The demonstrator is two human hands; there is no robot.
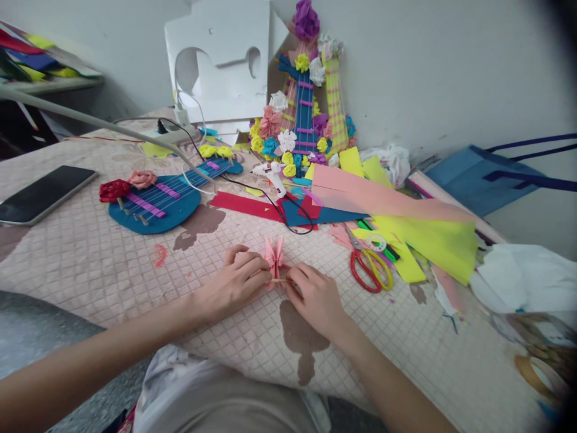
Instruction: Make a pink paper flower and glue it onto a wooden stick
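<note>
A piece of pink folded paper (274,255), pleated and with its ends fanned upward, stands on the table between my hands. Across its lower part runs a thin pale strip (279,280); whether it is string, wire or a rubber band I cannot tell. My left hand (243,276) pinches the strip's left end, its fingertips against the pink paper. From the other side, my right hand (315,296) pinches the strip's right end between thumb and fingers. The fingertips partly hide the paper's lower edge.
Right of my hands lie scissors (372,270) and yellow and pink paper sheets (428,240). A glue gun (270,175) with a black cord lies ahead. A blue paper guitar (162,201) and a phone (47,191) are at left. Flower-decorated guitars (304,114) lean on the wall.
</note>
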